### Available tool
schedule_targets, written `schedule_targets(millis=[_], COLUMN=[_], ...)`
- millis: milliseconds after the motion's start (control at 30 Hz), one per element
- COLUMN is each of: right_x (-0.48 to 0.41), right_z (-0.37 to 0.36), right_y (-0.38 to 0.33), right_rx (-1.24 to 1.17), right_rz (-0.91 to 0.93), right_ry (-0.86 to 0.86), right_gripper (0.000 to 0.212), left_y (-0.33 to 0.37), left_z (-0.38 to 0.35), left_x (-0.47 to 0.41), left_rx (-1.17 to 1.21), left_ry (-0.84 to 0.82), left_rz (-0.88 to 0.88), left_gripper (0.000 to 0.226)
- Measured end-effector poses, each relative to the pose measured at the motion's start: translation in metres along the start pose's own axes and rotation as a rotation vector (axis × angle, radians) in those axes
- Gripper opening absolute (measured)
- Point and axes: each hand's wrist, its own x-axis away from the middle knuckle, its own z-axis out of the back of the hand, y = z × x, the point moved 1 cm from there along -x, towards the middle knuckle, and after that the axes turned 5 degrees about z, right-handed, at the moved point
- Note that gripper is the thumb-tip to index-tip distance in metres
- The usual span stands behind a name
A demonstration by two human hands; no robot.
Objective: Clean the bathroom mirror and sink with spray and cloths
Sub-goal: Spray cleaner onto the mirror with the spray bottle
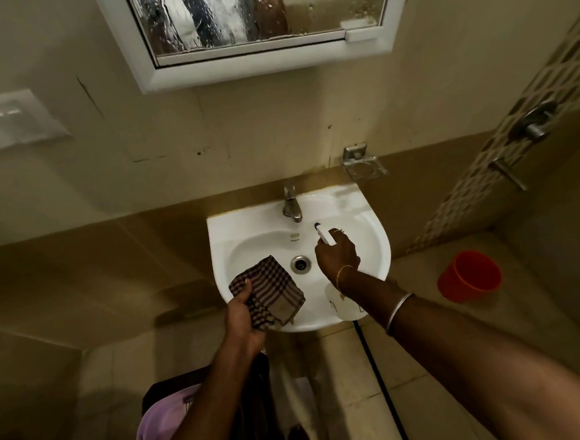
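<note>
A white wall-hung sink (248,228) sits below a white-framed mirror (260,12) that is streaked with drops and runs of liquid. My left hand (242,317) grips a folded brown checked cloth (269,291) over the basin's front left. My right hand (335,252) is closed on a white spray bottle (324,235); its nozzle points toward the tap (292,207), and the bottle's body (347,303) hangs below my wrist over the sink's front rim. The drain (300,263) lies between my hands.
A metal soap holder (364,166) is fixed to the wall right of the tap. An orange bucket (469,276) stands on the floor at right, under wall taps (532,123). A switch plate (7,119) is on the left wall. A black hose (378,368) runs down below the sink.
</note>
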Motion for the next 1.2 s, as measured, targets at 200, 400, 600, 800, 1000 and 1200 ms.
schedule_targets(millis=[200,400,600,800,1000,1200], right_x=[0.016,0.032,0.035,0.036,0.017,-0.012], right_z=[-0.005,-0.006,-0.014,-0.003,0.003,0.01], right_y=[0.012,0.023,0.037,0.031,0.031,0.022], right_rx=[-0.092,-0.085,-0.051,-0.137,-0.251,-0.3], right_rz=[0.049,0.091,0.142,0.162,0.198,0.225], right_ry=[-0.063,-0.059,-0.074,-0.046,-0.049,-0.054], right_gripper=[0.02,0.016,0.036,0.016,0.023,0.024], left_y=[0.007,0.016,0.026,0.03,0.022,0.01], left_z=[0.002,0.007,0.008,0.007,-0.007,-0.044], left_x=[0.003,0.006,0.013,0.004,-0.005,-0.019], left_rx=[0.002,0.008,-0.01,-0.031,-0.002,-0.053], left_ry=[0.012,0.01,0.022,0.041,-0.021,-0.006], left_rz=[-0.001,-0.007,-0.012,-0.001,0.015,0.003], left_gripper=[0.039,0.035,0.035,0.043,0.033,0.031])
